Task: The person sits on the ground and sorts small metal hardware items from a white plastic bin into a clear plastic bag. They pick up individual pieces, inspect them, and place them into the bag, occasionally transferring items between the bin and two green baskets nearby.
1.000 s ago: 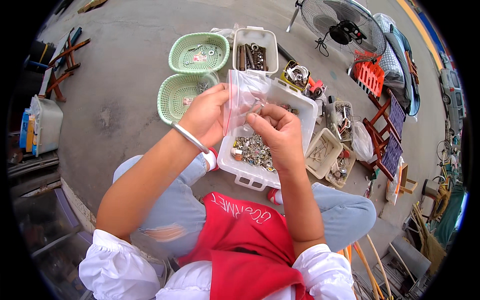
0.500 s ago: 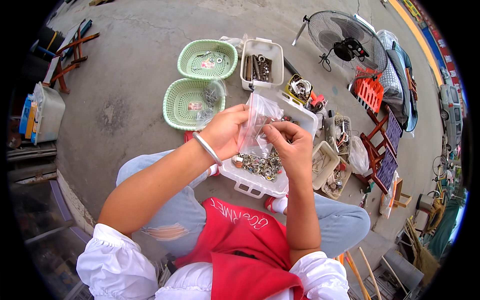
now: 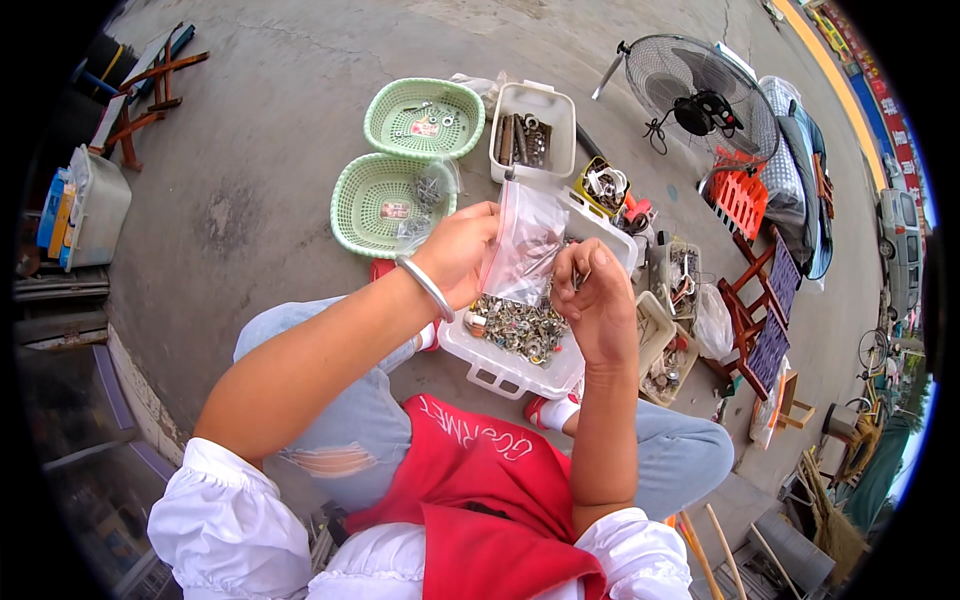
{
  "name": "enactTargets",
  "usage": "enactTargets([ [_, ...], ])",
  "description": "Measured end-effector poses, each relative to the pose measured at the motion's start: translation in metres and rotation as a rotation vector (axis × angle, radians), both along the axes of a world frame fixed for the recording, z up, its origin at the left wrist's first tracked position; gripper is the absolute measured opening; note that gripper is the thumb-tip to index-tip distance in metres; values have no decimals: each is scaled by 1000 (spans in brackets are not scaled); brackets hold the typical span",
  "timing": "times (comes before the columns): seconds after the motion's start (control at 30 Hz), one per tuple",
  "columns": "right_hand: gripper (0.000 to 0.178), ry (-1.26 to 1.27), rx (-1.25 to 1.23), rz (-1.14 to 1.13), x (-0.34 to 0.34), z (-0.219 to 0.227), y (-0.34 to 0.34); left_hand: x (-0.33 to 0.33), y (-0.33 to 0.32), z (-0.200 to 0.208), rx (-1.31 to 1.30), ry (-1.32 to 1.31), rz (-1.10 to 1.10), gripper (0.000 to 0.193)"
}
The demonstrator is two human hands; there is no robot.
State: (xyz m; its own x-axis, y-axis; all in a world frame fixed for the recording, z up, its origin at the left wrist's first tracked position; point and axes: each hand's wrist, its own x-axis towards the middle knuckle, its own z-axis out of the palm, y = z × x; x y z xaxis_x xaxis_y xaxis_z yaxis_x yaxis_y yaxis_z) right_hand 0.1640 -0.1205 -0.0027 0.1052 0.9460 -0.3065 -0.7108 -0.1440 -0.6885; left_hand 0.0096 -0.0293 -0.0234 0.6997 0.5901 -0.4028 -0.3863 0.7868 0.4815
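Observation:
My left hand [image 3: 459,256] grips a clear zip bag [image 3: 526,248] with a red strip by its left edge, and the bag hangs upright in front of me. Beside the bag's right edge is my right hand [image 3: 606,312], its fingers curled in; whatever small thing they hold is too hidden to name. Beneath both hands a white plastic bin [image 3: 497,380] sits between my legs, with a heap of small mixed metal fittings [image 3: 520,333] in it. The bag and hands cover the bin's middle.
Two green baskets [image 3: 345,215] lie beyond my left hand, with small parts and bags in them. A white tub [image 3: 570,120] of metal pieces stands farther off. Right of the bin are small trays [image 3: 655,335], a folding chair [image 3: 765,320] and a floor fan [image 3: 700,95].
My right hand has drawn back from the front of the bag to its right side, fingers curling. The bag now hangs flatter in my left hand.

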Motion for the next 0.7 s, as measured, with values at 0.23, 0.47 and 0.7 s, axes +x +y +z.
enactTargets([
  [0.23,16,-666,-242,36,-11,-39,11,5,-13,-1,173,314,50,12],
  [0.47,8,-133,-159,54,16,-88,63,-29,-21,0,1311,974,-246,9],
  [0.7,16,-438,-246,142,-17,-245,164,-42,-29,10,1489,993,-502,22],
])
